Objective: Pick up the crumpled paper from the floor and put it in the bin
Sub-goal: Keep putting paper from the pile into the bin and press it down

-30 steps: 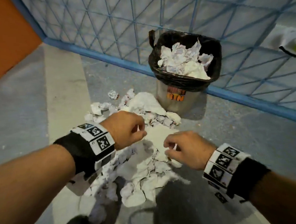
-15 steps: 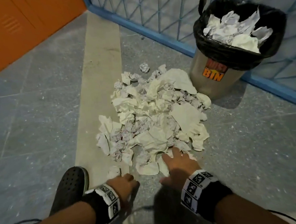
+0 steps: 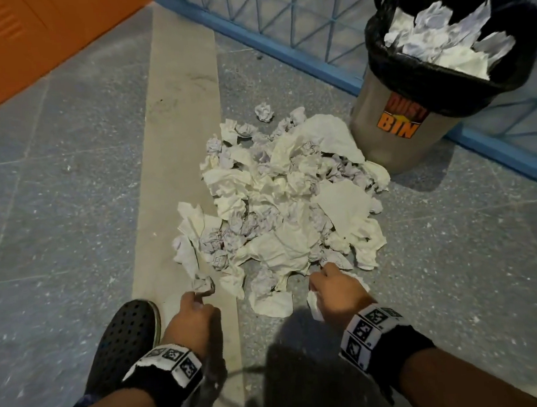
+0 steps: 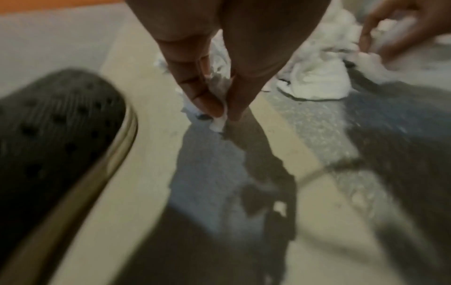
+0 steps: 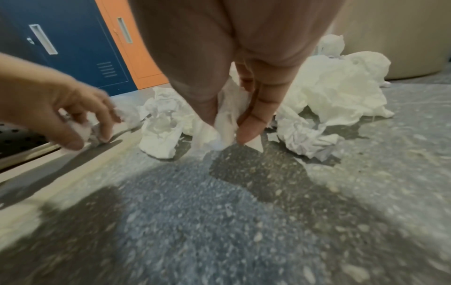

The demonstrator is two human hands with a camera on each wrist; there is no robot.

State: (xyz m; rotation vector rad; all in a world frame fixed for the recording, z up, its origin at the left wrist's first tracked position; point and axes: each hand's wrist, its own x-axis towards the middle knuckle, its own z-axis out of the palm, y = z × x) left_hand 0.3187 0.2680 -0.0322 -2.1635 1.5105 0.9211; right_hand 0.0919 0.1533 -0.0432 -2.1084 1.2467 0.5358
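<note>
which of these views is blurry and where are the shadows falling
Head view: mostly sharp, wide-angle bending at the edges; dark arm shadows on the grey speckled floor below both hands. Left wrist view: heavily blurred, the black perforated clog and the left hand smeared. Right wrist view: sharper, the right hand pinching white crumpled paper over its own shadow.

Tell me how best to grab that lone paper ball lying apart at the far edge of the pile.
Pinch the lone paper ball across its middle from straight above. It is compact, roughly round and lies clear of the pile, so fingertips probably fit on either side.
</note>
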